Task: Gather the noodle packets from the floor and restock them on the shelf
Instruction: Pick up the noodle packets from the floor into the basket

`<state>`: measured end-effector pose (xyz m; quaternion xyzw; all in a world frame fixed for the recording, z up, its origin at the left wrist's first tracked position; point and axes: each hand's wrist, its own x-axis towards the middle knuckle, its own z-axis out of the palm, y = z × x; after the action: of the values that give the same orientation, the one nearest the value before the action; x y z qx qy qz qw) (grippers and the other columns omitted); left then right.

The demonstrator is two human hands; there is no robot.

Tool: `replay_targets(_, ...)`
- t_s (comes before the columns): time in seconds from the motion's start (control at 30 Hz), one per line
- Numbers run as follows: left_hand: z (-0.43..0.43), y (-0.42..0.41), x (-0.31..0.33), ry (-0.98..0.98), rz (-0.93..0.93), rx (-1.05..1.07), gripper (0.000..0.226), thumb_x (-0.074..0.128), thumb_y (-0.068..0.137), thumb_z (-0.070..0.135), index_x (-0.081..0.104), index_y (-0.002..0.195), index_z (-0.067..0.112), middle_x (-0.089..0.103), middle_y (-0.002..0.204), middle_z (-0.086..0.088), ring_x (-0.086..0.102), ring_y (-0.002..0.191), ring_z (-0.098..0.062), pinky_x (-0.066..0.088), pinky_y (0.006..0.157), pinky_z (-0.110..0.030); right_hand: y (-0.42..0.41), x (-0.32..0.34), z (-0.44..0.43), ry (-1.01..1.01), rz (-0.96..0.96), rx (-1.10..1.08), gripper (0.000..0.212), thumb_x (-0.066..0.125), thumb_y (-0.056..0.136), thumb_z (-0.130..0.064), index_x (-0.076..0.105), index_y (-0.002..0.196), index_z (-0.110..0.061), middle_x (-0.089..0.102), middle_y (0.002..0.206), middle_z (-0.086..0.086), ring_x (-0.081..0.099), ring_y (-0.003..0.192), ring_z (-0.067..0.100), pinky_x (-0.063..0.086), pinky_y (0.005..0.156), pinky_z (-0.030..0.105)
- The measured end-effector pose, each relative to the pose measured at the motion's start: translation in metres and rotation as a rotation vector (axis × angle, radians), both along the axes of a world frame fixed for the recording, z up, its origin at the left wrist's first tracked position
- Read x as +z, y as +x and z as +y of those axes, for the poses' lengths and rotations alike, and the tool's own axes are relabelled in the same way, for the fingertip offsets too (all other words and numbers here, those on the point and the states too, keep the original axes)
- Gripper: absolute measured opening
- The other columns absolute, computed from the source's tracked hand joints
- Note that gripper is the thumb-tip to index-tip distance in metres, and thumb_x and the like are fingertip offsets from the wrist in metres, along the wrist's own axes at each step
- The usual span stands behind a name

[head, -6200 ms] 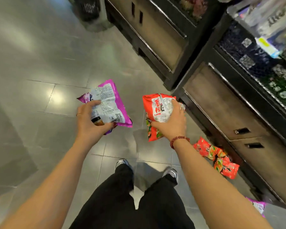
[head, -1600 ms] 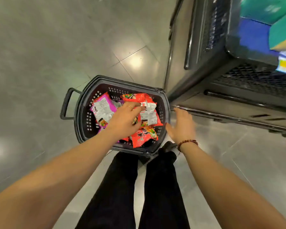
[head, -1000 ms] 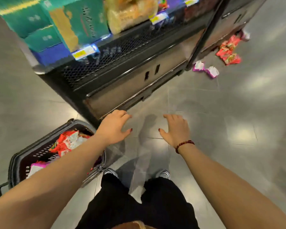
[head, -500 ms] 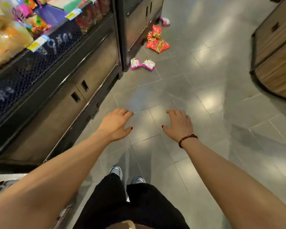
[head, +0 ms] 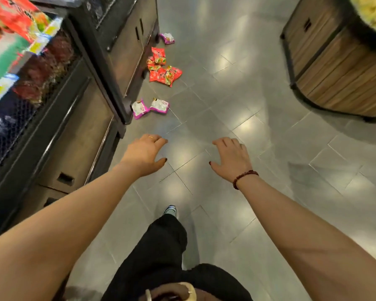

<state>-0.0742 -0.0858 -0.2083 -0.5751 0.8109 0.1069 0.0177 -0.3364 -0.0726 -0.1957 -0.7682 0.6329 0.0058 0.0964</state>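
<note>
Two pink and white noodle packets [head: 149, 107] lie on the grey floor by the foot of the dark shelf unit [head: 78, 105]. Farther along, a heap of red noodle packets [head: 163, 68] rests against the shelf base, and one more pink packet [head: 167, 38] lies beyond it. My left hand [head: 144, 154] and my right hand [head: 231, 158] hover side by side above the floor, palms down, fingers loosely curled, both empty. The nearest pink packets are well ahead of my left hand.
The shelf unit runs along the left, with red packets [head: 13, 16] and price tags on its upper shelf. A round wooden display stand [head: 339, 66] occupies the upper right. My black-trousered leg and a shoe [head: 170, 210] are below the hands.
The view has swung from the basket to the aisle. I have stepped forward, so the floor packets are nearer. Both hands stay empty and held out in front.
</note>
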Motion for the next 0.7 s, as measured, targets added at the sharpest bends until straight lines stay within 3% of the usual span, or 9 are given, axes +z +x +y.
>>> replay_targets(0.13, -0.086, 0.018, 0.003, -0.004, -0.012, -0.062, 0.060, 0.059, 0.088, 0.046, 0.044, 0.140, 0.020, 0.050, 0.138, -0.004, 0.048, 0.123, -0.025, 0.047, 0.096, -0.038, 0.013, 0.007, -0.068, -0.010, -0.029, -0.068, 0.053, 0.060, 0.087, -0.039, 0.045, 0.135, -0.022, 0.047, 0.134, -0.001, 0.041, 0.123, 0.022, 0.030, 0.099, 0.033)
replay_targets(0.4, -0.227, 0.019, -0.002, 0.021, 0.079, 0.006, 0.058, 0.062, 0.086, 0.046, 0.048, 0.137, 0.021, 0.052, 0.137, -0.004, 0.047, 0.125, -0.024, 0.046, 0.096, -0.039, 0.010, 0.000, -0.195, 0.028, -0.056, -0.114, 0.053, 0.061, 0.086, -0.038, 0.046, 0.135, -0.022, 0.048, 0.134, -0.001, 0.040, 0.124, 0.021, 0.028, 0.101, 0.033)
replay_targets(0.7, -0.421, 0.002, -0.007, 0.056, 0.077, 0.078, 0.056, 0.063, 0.085, 0.041, 0.050, 0.136, 0.020, 0.056, 0.131, -0.006, 0.050, 0.121, -0.027, 0.046, 0.093, -0.038, -0.012, -0.016, -0.413, 0.058, -0.018, -0.048, 0.052, 0.059, 0.088, -0.037, 0.044, 0.135, -0.020, 0.046, 0.136, 0.001, 0.039, 0.126, 0.023, 0.028, 0.102, 0.033)
